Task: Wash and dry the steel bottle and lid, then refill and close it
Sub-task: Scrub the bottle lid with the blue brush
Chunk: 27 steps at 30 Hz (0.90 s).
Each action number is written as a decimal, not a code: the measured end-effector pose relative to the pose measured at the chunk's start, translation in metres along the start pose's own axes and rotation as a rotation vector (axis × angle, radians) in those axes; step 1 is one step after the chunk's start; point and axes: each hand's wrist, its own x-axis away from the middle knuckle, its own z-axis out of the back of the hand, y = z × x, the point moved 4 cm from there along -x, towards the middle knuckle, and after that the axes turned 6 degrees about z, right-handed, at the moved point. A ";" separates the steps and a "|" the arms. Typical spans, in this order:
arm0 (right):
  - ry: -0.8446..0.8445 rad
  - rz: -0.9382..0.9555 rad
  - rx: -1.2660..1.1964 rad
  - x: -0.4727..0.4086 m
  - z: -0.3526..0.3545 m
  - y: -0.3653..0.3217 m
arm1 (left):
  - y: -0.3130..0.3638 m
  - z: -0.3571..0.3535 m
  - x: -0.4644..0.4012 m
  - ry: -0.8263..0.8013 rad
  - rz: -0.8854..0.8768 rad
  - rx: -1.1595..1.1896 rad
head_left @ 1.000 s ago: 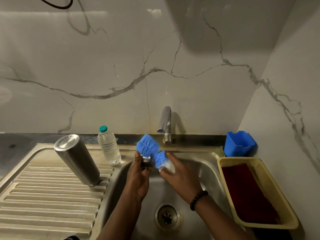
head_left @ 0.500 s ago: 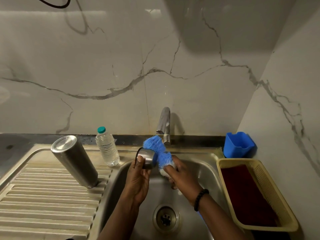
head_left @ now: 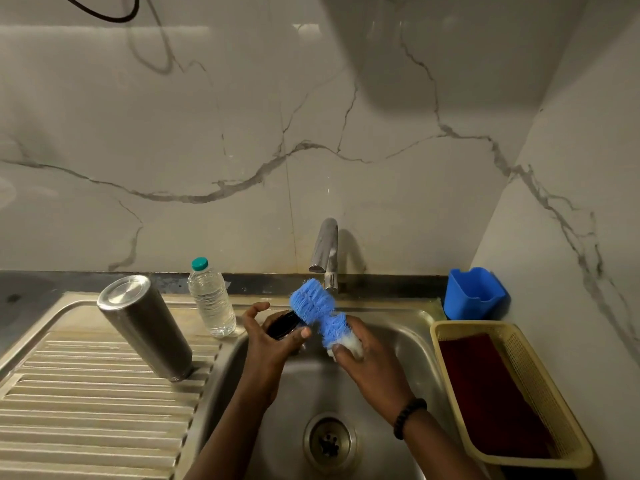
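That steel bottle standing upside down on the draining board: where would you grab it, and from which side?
Probably round the middle of its body, coming from the right, the sink side. The steel bottle stands mouth down on the ribbed draining board, a plain cylinder with no handle, so its wall is the only real hold. The plastic water bottle stands close behind it, so keep clear of that.

Blue brush [head_left: 317, 308], yellow basket [head_left: 526, 403], grey-veined marble wall [head_left: 242, 133]
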 end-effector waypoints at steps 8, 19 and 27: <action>0.003 -0.002 0.013 -0.005 0.005 -0.007 | -0.003 -0.007 0.002 -0.016 0.002 0.156; -0.027 -0.052 0.181 -0.008 0.015 -0.003 | 0.007 -0.001 0.009 -0.062 -0.173 -0.231; -0.084 0.030 0.271 -0.005 0.008 -0.020 | 0.004 -0.011 0.008 -0.085 -0.095 -0.456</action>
